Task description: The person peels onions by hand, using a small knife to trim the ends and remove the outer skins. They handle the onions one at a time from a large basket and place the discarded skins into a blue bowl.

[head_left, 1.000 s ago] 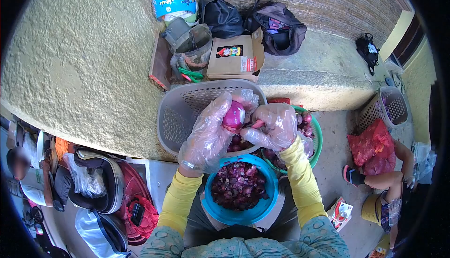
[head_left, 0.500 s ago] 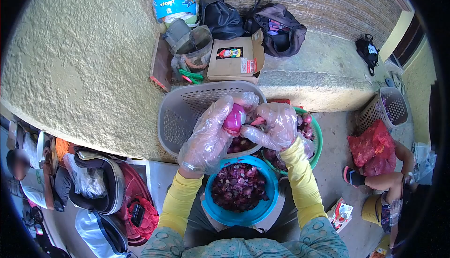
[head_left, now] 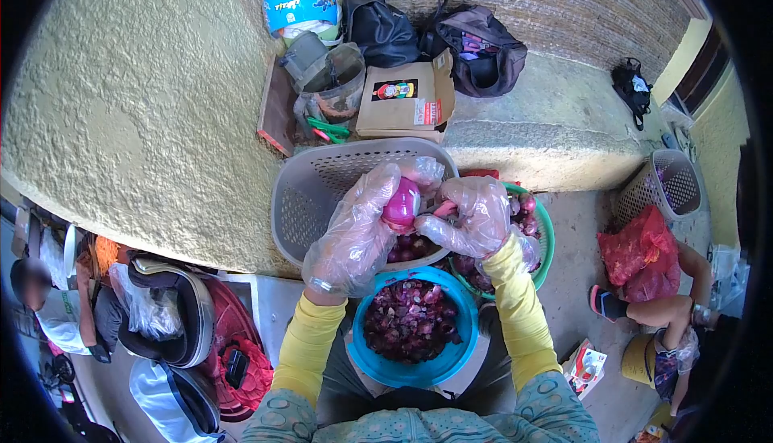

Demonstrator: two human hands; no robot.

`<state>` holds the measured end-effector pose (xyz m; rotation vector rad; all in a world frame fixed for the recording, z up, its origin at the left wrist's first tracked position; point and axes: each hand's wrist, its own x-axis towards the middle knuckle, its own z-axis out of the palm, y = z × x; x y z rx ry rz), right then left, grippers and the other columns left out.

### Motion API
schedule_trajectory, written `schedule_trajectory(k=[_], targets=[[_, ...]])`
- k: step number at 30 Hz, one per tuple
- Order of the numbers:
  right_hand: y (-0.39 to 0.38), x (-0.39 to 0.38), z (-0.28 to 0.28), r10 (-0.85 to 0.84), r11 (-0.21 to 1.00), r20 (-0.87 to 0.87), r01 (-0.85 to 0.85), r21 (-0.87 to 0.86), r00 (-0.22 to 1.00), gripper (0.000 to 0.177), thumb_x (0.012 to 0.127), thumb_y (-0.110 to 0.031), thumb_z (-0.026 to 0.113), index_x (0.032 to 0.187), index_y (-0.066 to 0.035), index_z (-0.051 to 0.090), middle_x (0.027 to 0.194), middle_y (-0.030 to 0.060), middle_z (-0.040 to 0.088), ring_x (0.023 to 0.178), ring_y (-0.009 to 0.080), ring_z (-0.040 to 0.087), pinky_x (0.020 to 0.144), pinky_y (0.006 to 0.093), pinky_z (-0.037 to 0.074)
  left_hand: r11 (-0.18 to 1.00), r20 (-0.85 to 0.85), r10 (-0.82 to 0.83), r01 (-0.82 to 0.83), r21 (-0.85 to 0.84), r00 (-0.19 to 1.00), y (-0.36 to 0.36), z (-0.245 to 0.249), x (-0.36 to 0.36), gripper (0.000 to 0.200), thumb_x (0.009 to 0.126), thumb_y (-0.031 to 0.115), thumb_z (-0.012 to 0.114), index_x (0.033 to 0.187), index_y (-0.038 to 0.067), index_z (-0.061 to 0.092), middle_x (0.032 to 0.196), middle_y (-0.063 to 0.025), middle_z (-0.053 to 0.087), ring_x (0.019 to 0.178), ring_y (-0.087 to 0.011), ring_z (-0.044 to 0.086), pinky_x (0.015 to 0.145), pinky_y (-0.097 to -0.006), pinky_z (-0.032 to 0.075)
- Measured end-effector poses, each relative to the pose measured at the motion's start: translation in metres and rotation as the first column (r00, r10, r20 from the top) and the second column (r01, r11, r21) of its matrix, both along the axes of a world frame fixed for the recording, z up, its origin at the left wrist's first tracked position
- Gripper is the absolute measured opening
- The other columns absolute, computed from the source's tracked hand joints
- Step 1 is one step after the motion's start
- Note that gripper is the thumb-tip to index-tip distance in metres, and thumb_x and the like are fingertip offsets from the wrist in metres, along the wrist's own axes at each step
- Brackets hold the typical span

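My left hand (head_left: 354,230), in a clear plastic glove, is closed around a red onion (head_left: 401,206) with a shiny purple side and a pale patch. Close against the onion's right side, my gloved right hand (head_left: 477,216) pinches a slim pink object (head_left: 444,209); the fingers cover most of it, so its kind is hidden. Both hands are over the front of a grey perforated basket (head_left: 302,201) with red onions inside. Below them, between my knees, a blue basin (head_left: 465,350) is full of dark onions and skins. A green basket (head_left: 547,246) of onions stands beside my right wrist.
A cardboard box (head_left: 394,105), a clear container, bags and a blue helmet (head_left: 299,2) lie on the ledge ahead. To the right are a red mesh sack (head_left: 644,254), another perforated basket (head_left: 664,185) and a seated person. Another person is at far left, near a car seat (head_left: 173,314).
My hands and the onion stay almost in place, with only a slight shift of the left hand. The people at the far left and right have moved their arms a little.
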<state>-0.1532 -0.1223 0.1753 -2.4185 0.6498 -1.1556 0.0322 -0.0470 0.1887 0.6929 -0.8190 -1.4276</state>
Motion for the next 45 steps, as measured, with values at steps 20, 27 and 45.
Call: schedule_trajectory(k=[20, 27, 45], targets=[[-0.0014, 0.0005, -0.0038, 0.018, 1.0, -0.011, -0.018, -0.006, 1.0, 0.041, 0.077, -0.037, 0.086, 0.067, -0.006, 0.06, 0.065, 0.01, 0.062, 0.059, 0.0336, 0.064, 0.053, 0.0411, 0.047, 0.999, -0.039, -0.019, 0.021, 0.042, 0.999, 0.0015, -0.0013, 0.0001, 0.041, 0.113, 0.029, 0.044, 0.124, -0.004, 0.065, 0.136, -0.0185, 0.063, 0.127, -0.0263, 0.06, 0.114, -0.0424, 0.045], [-0.0019, 0.0018, -0.0075, 0.043, 0.999, 0.014, -0.043, 0.01, 0.999, 0.04, 0.078, -0.035, 0.086, 0.067, -0.006, 0.06, 0.064, 0.0096, 0.063, 0.059, 0.0329, 0.065, 0.054, 0.041, 0.048, 1.0, 0.022, -0.017, 0.017, 0.019, 1.0, 0.0031, 0.003, -0.0009, 0.04, 0.113, 0.029, 0.045, 0.126, -0.003, 0.065, 0.136, -0.0178, 0.063, 0.127, -0.0245, 0.059, 0.112, -0.0409, 0.045], [0.0011, 0.0028, -0.0036, -0.052, 0.992, 0.012, 0.053, -0.117, 0.999, 0.047, 0.074, -0.053, 0.086, 0.067, -0.012, 0.064, 0.06, 0.0067, 0.061, 0.055, 0.031, 0.064, 0.052, 0.042, 0.048, 0.999, -0.065, 0.018, -0.015, 0.044, 0.998, 0.0016, 0.0018, -0.0024, 0.041, 0.113, 0.031, 0.043, 0.121, -0.003, 0.064, 0.126, -0.0179, 0.065, 0.122, -0.0281, 0.062, 0.113, -0.0462, 0.046]])
